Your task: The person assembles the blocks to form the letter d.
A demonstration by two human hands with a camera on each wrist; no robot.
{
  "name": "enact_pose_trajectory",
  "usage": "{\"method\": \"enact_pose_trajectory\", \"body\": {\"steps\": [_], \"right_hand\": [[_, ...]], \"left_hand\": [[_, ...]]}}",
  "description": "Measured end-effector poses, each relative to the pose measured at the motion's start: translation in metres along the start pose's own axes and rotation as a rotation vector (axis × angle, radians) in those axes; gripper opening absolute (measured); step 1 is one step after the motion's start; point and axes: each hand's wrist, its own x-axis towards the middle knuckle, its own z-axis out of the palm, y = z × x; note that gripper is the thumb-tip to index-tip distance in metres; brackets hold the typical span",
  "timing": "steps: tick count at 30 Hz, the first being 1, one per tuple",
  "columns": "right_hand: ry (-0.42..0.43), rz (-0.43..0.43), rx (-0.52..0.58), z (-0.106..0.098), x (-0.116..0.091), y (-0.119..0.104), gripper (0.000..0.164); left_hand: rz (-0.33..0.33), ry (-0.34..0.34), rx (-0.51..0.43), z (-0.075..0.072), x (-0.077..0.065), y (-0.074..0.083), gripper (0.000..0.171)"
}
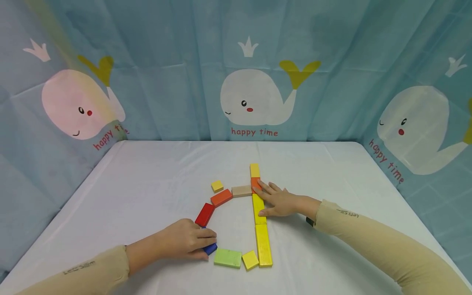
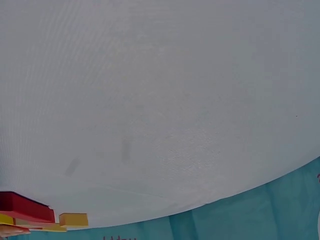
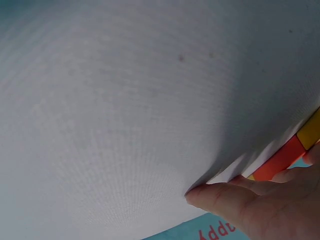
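Note:
Colored wooden blocks form a D-shaped outline on the white table. Between its fingers and thumb, my left hand [image 1: 180, 238] pinches a blue block [image 1: 210, 248] at the outline's lower left, covering much of it. My right hand [image 1: 281, 202], fingers spread, rests against the straight column. Its fingertips touch the orange block [image 1: 255, 182], and its thumb lies on a long yellow block [image 1: 258, 201]. Above the blue block is a red block [image 1: 205, 214], followed by an orange-red block [image 1: 221, 198] and a plain wood block [image 1: 241, 191]. Right of the left hand lies a light green block [image 1: 228, 258].
A small yellow block [image 1: 217, 186] sits apart, outside the curve. Another yellow block [image 1: 250, 260] lies turned between the green one and the lower long yellow block [image 1: 263, 245]. A yellow block [image 1: 254, 169] tops the column. Behind the white table [image 1: 158, 172] hangs a blue whale-print curtain [image 1: 166, 98].

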Motion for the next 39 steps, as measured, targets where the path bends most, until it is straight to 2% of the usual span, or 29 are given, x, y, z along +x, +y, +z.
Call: {"method": "enact_pose_trajectory", "body": {"steps": [5, 8, 10, 13, 17, 19, 21, 24, 31, 33, 36, 39], "right_hand": [[-0.006, 0.007, 0.001, 0.0, 0.0, 0.0, 0.085], [-0.007, 0.011, -0.001, 0.001, 0.001, 0.0, 0.085], [-0.002, 0.009, 0.0, 0.001, 0.001, 0.001, 0.085], [0.003, 0.009, -0.003, 0.001, 0.001, 0.002, 0.085], [0.005, 0.006, -0.002, 0.002, 0.002, 0.002, 0.085], [0.004, 0.008, -0.005, 0.001, 0.002, 0.002, 0.086], [0.003, 0.01, -0.005, 0.001, 0.002, 0.002, 0.086], [0.004, 0.011, -0.008, 0.002, 0.002, 0.003, 0.086], [0.009, 0.009, -0.011, 0.002, 0.003, 0.002, 0.085], [0.008, 0.009, -0.011, 0.002, 0.003, 0.002, 0.085], [0.006, 0.013, -0.01, 0.002, 0.002, 0.001, 0.085], [0.01, 0.012, -0.006, 0.002, 0.001, 0.001, 0.085]], "left_hand": [[0.006, 0.007, 0.003, 0.001, 0.001, 0.0, 0.037], [-0.022, -0.006, -0.006, 0.0, -0.001, -0.002, 0.042], [-0.063, -0.015, 0.002, -0.002, -0.006, -0.005, 0.046], [-0.161, -0.046, 0.027, -0.006, -0.016, -0.012, 0.05], [-0.289, -0.126, 0.041, -0.008, -0.033, -0.02, 0.05], [-0.314, -0.143, 0.035, -0.006, -0.038, -0.022, 0.05], [-0.312, -0.129, 0.033, -0.003, -0.04, -0.023, 0.05], [-0.296, -0.102, 0.036, 0.0, -0.04, -0.023, 0.047], [-0.31, -0.124, 0.039, -0.004, -0.039, -0.026, 0.048], [-0.321, -0.106, 0.059, -0.005, -0.038, -0.03, 0.046], [-0.389, -0.081, 0.094, -0.005, -0.033, -0.041, 0.04], [-0.521, -0.104, 0.116, -0.001, -0.024, -0.055, 0.043]]}}
